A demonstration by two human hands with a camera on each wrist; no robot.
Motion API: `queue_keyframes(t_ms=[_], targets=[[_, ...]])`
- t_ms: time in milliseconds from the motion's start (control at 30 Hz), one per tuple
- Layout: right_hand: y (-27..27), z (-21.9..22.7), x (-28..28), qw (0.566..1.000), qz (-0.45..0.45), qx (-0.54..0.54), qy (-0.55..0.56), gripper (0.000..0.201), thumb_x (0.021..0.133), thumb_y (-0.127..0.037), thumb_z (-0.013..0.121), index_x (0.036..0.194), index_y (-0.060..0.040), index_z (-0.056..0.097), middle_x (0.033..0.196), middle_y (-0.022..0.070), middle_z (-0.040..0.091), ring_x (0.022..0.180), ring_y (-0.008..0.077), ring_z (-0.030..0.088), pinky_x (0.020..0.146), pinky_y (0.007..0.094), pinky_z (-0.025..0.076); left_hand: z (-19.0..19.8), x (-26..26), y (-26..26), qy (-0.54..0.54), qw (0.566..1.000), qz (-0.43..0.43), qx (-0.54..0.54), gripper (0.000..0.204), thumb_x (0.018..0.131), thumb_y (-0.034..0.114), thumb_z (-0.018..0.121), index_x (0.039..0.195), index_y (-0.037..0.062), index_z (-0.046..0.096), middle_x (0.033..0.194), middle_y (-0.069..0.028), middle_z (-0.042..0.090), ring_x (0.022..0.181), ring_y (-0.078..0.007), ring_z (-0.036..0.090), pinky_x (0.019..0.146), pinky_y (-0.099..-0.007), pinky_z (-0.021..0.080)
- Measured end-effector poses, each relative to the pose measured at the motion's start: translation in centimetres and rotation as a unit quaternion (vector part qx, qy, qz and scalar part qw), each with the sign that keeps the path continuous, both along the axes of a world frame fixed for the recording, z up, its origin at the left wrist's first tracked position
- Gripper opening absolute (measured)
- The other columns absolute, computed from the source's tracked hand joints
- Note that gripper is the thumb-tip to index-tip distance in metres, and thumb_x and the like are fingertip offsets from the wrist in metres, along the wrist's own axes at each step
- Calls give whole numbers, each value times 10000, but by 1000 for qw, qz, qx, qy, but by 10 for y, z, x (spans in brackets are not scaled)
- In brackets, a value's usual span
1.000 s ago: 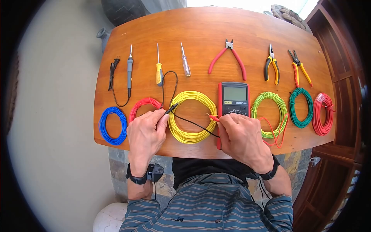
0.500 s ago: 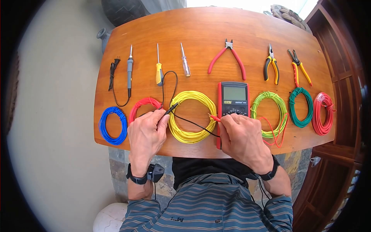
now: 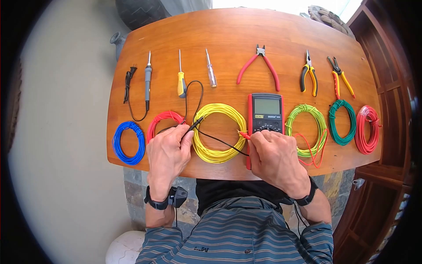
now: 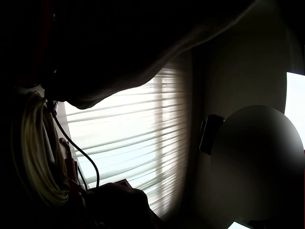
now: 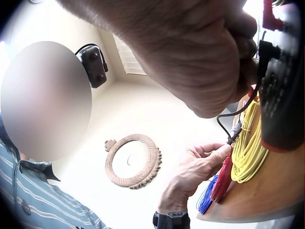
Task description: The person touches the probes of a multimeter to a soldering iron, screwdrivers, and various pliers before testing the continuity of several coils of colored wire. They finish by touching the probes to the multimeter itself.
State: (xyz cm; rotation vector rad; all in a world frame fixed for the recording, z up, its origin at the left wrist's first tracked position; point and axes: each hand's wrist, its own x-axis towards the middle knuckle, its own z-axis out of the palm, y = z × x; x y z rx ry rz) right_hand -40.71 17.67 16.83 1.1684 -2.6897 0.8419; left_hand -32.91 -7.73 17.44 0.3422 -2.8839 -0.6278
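Observation:
Between thumb and fingers, my left hand pinches a black test probe, its tip end at the upper left of a yellow wire coil. My right hand grips a red test probe, pointing left at the coil's right side. That hand lies over the lower part of a red-and-black multimeter, hiding its dial. The meter's screen looks blank. A black lead crosses the yellow coil. In the right wrist view, the left hand appears beside the coils; the left wrist view is very dark.
Blue, red, yellow-green and dark green coils line the near side, with another red coil far right. Behind lie a soldering iron, screwdrivers, cutters, pliers and a wire stripper.
My left hand has shifted very slightly right with the black probe. The red probe's tip has dipped a little at the yellow coil's right side; the tools and coils have stayed put.

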Motion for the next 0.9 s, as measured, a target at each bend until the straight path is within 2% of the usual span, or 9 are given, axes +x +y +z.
queue_keyframes(t_ms=[300,900], targets=[[0,-2,1,1000,-3,-11,-3,105,849,-43,708,826,-51,606,726,101,637,675,302,700,559,432,552,-3,0,1,-1,1000,-20,7,137,990,211,737,1051,88,744,866,-144,745,818,-404,723,668,-505,542],[-4,-6,1,999,2,-48,-22,131,908,-32,714,853,-32,596,709,120,626,654,328,688,565,442,530,-9,4,-1,8,999,-43,-1,178,1011,222,720,1128,88,726,886,-145,738,834,-405,726,681,-517,557]])
